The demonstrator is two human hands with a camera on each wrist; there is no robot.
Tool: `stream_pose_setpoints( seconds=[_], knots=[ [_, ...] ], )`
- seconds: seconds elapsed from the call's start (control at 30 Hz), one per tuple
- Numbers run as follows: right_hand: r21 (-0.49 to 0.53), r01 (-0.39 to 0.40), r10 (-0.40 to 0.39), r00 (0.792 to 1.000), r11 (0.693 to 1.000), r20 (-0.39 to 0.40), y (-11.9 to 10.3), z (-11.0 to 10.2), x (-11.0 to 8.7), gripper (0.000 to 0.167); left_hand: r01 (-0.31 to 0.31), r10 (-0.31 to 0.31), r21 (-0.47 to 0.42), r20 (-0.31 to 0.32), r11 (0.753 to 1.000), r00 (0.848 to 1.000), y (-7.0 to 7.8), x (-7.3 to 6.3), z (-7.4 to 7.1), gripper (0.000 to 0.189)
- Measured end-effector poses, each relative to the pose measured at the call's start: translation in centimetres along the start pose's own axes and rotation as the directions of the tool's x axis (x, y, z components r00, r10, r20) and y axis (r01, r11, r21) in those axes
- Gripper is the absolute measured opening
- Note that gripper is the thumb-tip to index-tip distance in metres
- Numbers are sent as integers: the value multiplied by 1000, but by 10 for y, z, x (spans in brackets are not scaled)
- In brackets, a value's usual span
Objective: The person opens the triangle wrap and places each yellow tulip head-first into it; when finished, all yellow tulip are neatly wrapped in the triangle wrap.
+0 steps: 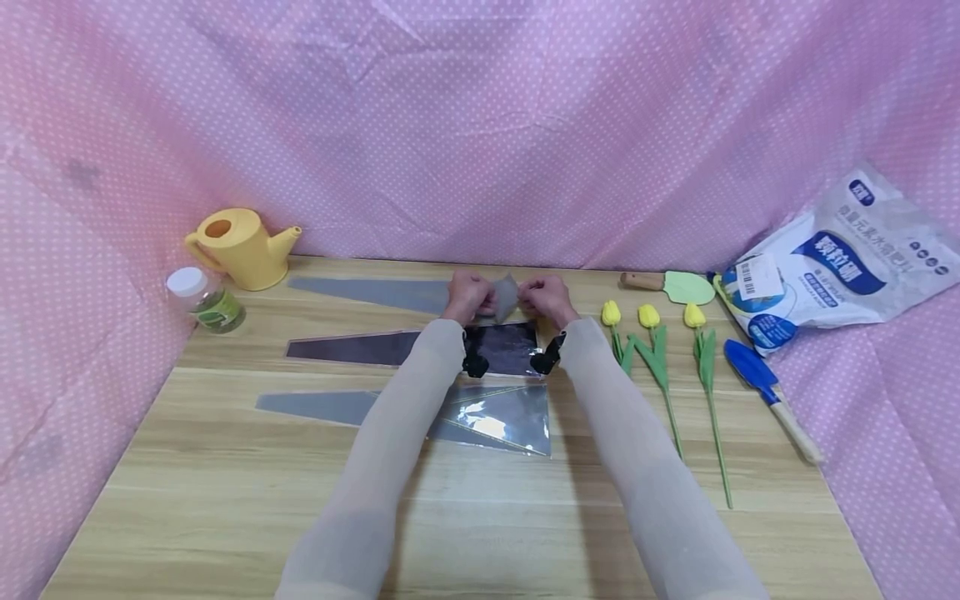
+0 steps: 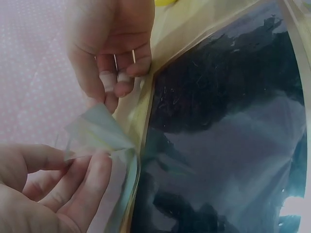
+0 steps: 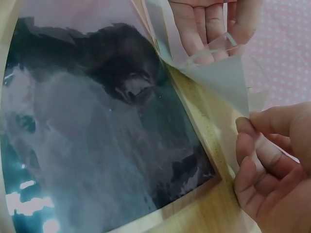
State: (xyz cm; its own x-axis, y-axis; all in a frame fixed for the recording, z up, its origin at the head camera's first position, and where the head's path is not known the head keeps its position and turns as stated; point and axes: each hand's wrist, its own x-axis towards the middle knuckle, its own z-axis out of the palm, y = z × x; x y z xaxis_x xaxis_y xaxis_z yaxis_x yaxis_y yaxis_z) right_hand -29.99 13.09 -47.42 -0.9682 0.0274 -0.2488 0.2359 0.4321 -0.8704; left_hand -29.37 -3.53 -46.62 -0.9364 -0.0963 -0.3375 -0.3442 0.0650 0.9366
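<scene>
A grey translucent flower sleeve (image 1: pixel 375 291), long and tapered, lies at the back of the table with its wide end lifted and folded up. My left hand (image 1: pixel 471 297) pinches that wide end between thumb and fingers, and the film (image 2: pixel 99 127) stands up in a point above it. On the other side, my right hand (image 1: pixel 551 298) pinches the tip of the raised corner with thumb and forefinger, seen in the right wrist view. Just in front lies a dark flower sleeve (image 1: pixel 352 348), flat under my wrists. A third, clear-and-grey sleeve (image 1: pixel 498 417) lies nearest me.
At back left stand a yellow watering can (image 1: pixel 251 254) and a white-capped jar (image 1: pixel 217 312). Right of my arm lie three yellow tulips (image 1: pixel 648 317). Beyond them are a green trowel (image 1: pixel 686 287), a blue shovel (image 1: pixel 750 364) and a white printed bag (image 1: pixel 840 262). Pink dotted cloth (image 1: pixel 480 125) hangs behind.
</scene>
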Motion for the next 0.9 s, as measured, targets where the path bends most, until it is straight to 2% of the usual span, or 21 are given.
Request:
stream_pose_setpoints(
  seconds=[0.2,0.43,0.7,0.9],
  knots=[
    [-133,66,-69,997,989,-19,3,0,1,19,44,-43,-12,44,999,998,-4,2,-4,8],
    [-225,138,-147,989,965,-22,9,1,4,16,35,-33,-15,77,999,996,-10,7,-7,18],
    [-217,167,-175,984,962,-21,10,3,0,14,-23,23,5,42,1000,999,-15,6,-6,14],
    [-175,188,-196,980,967,-28,8,2,-4,16,-12,11,31,19,999,1000,-16,6,-5,14]
  ],
)
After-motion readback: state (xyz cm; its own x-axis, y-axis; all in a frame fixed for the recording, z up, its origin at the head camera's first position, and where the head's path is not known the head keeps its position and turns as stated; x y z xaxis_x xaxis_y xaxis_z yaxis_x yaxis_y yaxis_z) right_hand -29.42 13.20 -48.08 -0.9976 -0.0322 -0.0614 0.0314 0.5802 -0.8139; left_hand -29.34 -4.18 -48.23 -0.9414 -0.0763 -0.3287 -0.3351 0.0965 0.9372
